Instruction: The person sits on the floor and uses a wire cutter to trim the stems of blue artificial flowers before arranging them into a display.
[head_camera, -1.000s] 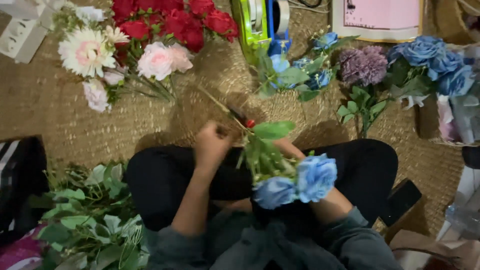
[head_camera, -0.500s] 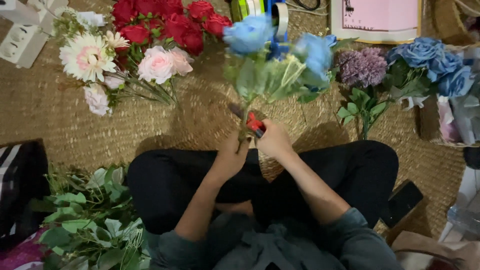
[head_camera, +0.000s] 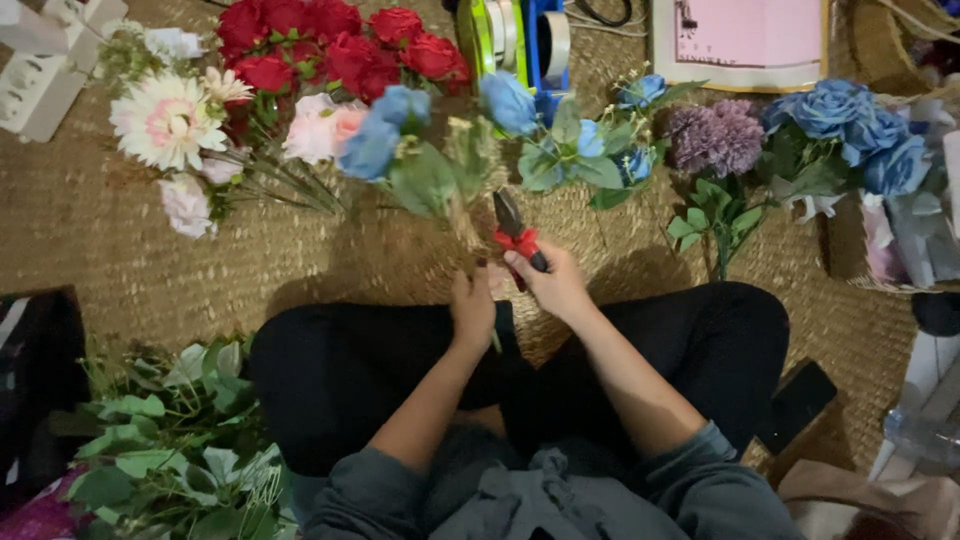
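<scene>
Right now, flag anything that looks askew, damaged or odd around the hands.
Nothing looks damaged or spilled. The left hand holds a blue flower spray tilted up to the left, blurred. The right hand grips red-handled pliers near its stem. Red roses lie on the woven mat.

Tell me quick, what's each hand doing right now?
Left hand: closed around the stem of the blue flower sprig.
Right hand: closed on the red-handled pliers.
</scene>
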